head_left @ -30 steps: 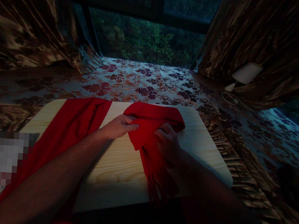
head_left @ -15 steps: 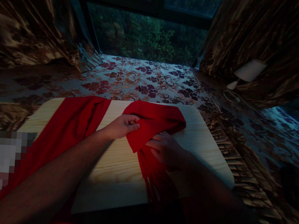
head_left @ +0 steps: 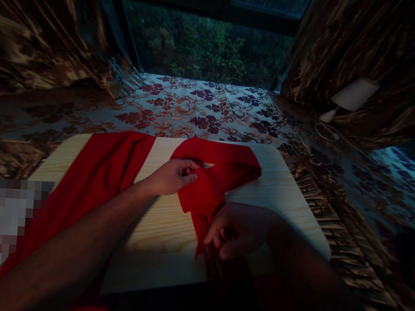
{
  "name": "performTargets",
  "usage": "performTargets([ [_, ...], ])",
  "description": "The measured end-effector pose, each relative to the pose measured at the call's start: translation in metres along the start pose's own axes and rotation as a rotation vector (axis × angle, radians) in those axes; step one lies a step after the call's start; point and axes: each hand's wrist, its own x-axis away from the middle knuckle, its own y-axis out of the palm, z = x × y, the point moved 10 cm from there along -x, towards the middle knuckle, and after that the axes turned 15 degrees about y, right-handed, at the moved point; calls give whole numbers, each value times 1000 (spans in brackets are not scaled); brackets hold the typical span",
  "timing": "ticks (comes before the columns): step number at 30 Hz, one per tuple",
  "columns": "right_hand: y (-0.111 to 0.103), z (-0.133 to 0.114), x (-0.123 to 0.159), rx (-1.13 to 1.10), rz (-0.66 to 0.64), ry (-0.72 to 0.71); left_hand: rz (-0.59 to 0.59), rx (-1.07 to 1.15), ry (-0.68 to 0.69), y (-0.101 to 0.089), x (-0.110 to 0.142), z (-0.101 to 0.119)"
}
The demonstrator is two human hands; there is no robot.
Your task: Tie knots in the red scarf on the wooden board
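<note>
A red scarf [head_left: 222, 154] lies looped over itself on a light wooden table, its fringe [head_left: 197, 221] hanging towards me. My left hand [head_left: 179, 176] pinches the scarf's upper layer between thumb and fingers, at the left side of the loop. A small gap of bare wood shows just right of those fingertips. Over the fringe is my right hand [head_left: 239, 231], its fingers loosely bent and apart; no cloth shows gripped in it. Beyond my left forearm, a wide length of red cloth [head_left: 95, 176] runs down the table's left side. Whether it joins the looped part cannot be seen.
The table [head_left: 289, 204] has rounded corners and stands on a floral-patterned cover [head_left: 203, 108]. A white lamp [head_left: 356, 95] with a cord is at the right, before brown curtains [head_left: 329, 41]. A window [head_left: 208, 46] lies ahead. The lower left is pixelated.
My right hand has come off the loop's front fold and moved towards me, over the fringe. Beside my left hand, which keeps its pinch, a gap has opened in the cloth.
</note>
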Motion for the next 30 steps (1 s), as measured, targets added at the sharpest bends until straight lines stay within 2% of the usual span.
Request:
performTargets([
  [1, -14, 3, 0, -60, 101, 4, 8, -60, 7, -2, 0, 2],
  [2, -31, 6, 2, -87, 254, 8, 13, -112, 17, -3, 0, 4],
  [4, -59, 8, 13, -39, 563, 19, 4, -178, 45, -2, -1, 9],
  [5, -65, 8, 16, 19, 635, 32, -16, -200, 57, 0, -1, 11],
  [6, -63, 7, 15, 77, 619, 45, -39, -216, 65, 2, -1, 12],
  [7, -55, 8, 11, 115, 511, 64, -62, -232, 69, 5, -1, 13],
  [10, -18, 19, 6, 40, 27, 123, -125, -302, 66, 10, 0, 12],
  [11, -16, 22, 9, -18, -29, 142, -143, -324, 71, 11, 0, 12],
  [12, -24, 27, 11, -71, 8, 166, -158, -344, 77, 12, 0, 12],
  [15, -73, 45, 22, -88, 434, 272, -189, -383, 92, 16, 0, 12],
  [16, -84, 50, 27, -49, 540, 314, -189, -391, 95, 16, 1, 11],
  [17, -89, 53, 29, 0, 586, 354, -188, -396, 98, 16, 1, 11],
  [20, -79, 61, 23, 105, 480, 427, -175, -388, 105, 16, 1, 9],
  [23, -67, 61, 19, 141, 393, 437, -165, -367, 94, 15, 2, 7],
  [27, -66, 56, 19, 217, 455, 444, -155, -321, 86, 14, 2, 7],
  [30, -71, 57, 20, 316, 534, 518, -154, -298, 77, 15, 2, 7],
])
